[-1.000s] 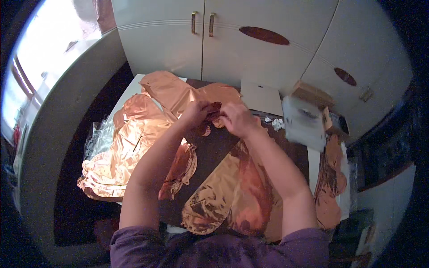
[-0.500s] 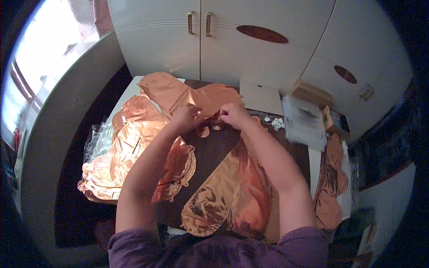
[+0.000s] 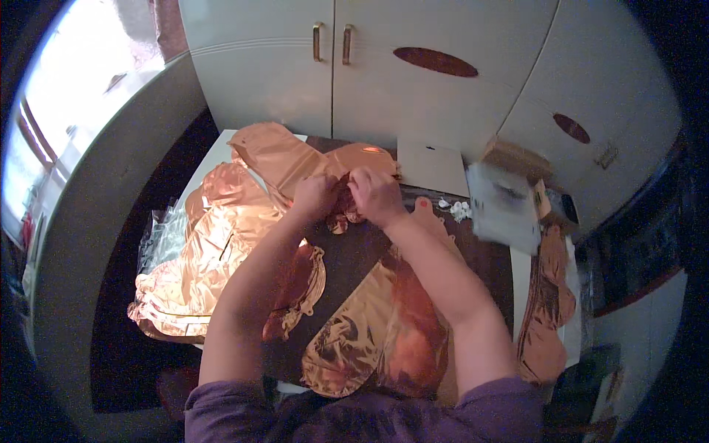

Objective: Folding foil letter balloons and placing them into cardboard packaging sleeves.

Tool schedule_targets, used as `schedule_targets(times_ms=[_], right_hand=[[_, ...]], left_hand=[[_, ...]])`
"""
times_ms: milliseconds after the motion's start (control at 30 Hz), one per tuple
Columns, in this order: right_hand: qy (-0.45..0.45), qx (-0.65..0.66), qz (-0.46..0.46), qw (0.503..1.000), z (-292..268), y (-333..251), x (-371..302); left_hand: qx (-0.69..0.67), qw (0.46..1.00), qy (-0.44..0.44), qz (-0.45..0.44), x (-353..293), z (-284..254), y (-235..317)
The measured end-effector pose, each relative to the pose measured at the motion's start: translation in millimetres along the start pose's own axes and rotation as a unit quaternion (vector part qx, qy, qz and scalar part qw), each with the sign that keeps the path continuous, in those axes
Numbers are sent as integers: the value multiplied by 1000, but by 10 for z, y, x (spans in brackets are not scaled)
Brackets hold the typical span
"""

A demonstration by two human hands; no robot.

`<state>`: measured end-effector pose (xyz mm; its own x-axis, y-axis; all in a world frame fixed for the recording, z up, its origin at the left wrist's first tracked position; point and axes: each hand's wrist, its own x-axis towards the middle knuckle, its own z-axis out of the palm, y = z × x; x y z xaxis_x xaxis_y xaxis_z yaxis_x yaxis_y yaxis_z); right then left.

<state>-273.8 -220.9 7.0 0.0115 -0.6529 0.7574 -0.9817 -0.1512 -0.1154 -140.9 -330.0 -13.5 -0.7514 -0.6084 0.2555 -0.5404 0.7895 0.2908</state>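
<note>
A flat rose-gold foil balloon (image 3: 277,155) lies at the far side of the dark table, partly bent up. My left hand (image 3: 316,196) and my right hand (image 3: 375,195) meet at its near edge, fingers closed on the gathered foil between them. Small round tabs of foil hang below the fingertips; the exact pinch is hidden. Left of my left arm is a pile of shiny foil balloons (image 3: 218,247). Another flat foil balloon (image 3: 351,321) rests between my forearms, close to my body, with a reddish reflective part beside it.
Clear plastic wrappers (image 3: 161,232) stick out left of the pile. Small white pieces (image 3: 459,210) lie right of my right hand, near a clear plastic package (image 3: 506,207) and a cardboard box (image 3: 517,156). More folded foil (image 3: 545,317) lies at the right edge. White cabinet doors (image 3: 258,74) stand behind.
My hands have drawn closer together, the right one shifting left. The foil between them is more bunched, and its right lobe has bent and catches the light.
</note>
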Motion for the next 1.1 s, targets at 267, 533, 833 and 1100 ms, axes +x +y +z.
schedule_targets(times_ms=[267,533,833,1100], right_hand=[[-256,-56,209,942,-39,146,-301],[-379,-10,238,894,-234,-21,62],[230,24,83,969,-1122,-171,301],[-38,-62,18,997,-2153,-714,515]], left_hand=[[83,990,62,-94,332,-1327,335],[186,867,462,22,716,-3064,-506],[202,903,295,237,28,-2586,439],[97,938,157,294,-611,-2014,1218]])
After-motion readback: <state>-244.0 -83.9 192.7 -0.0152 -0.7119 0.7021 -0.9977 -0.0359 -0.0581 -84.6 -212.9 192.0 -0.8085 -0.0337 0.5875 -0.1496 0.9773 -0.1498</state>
